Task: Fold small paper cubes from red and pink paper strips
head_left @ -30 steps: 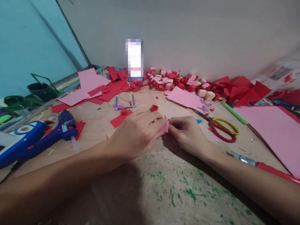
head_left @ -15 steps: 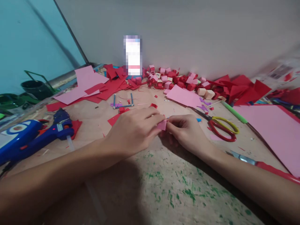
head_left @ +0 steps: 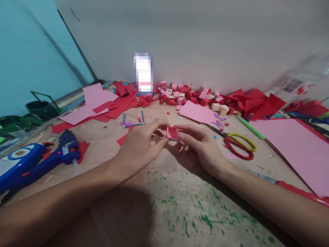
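A small pink-and-red paper box is held up between both hands above the table, its open side turned toward me. My left hand pinches its left side between thumb and fingers. My right hand grips its right side, thumb in front and index finger along the top. Scissors with red and yellow handles lie just right of my right hand. Left of my left hand rests a blue glue gun with a clear glue stick in its rear. A red paper piece lies partly behind my left hand.
Many small pink and red paper cubes are heaped along the wall near a propped phone. Pink sheets lie at right, beside a red-handled cutter. A frame of blue sticks and a dark green bucket are at left.
The paper piece, mostly hidden by the fingers before, now shows as an open box between the hands. My hands have moved slightly apart, and the head view has tilted up a little.
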The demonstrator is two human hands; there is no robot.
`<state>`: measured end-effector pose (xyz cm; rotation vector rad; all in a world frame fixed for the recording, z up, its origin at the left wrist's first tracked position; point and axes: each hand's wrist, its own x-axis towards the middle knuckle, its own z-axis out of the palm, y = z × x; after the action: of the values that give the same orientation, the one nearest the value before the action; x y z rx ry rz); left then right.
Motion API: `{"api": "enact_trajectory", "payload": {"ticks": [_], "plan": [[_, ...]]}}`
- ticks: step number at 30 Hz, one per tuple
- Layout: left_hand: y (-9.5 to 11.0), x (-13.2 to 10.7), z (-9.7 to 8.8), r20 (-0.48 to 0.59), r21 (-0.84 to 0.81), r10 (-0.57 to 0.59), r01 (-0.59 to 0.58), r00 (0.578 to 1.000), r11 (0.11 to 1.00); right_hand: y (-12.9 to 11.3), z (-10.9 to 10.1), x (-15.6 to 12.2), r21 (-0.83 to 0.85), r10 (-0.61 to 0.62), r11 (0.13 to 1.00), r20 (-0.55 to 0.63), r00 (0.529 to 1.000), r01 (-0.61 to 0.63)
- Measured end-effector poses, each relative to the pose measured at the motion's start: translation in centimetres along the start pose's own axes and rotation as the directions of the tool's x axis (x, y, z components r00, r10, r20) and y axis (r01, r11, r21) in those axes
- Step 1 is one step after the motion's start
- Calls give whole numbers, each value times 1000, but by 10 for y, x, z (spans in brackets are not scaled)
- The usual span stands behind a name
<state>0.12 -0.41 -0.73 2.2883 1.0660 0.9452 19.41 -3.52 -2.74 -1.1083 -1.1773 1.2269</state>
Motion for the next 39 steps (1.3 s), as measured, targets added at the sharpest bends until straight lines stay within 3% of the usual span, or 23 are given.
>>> {"api": "enact_trajectory", "payload": {"ticks": [31, 39], "plan": [[-4, -1, 3, 9, 99, 41, -42, 999, 994, -2, 2, -1, -86, 21, 996, -3, 1000, -21], [-3, 0, 1, 6, 84, 10, -10, 1000, 996, -4, 1, -2, -125, 34, 992, 68, 997, -25]]}}
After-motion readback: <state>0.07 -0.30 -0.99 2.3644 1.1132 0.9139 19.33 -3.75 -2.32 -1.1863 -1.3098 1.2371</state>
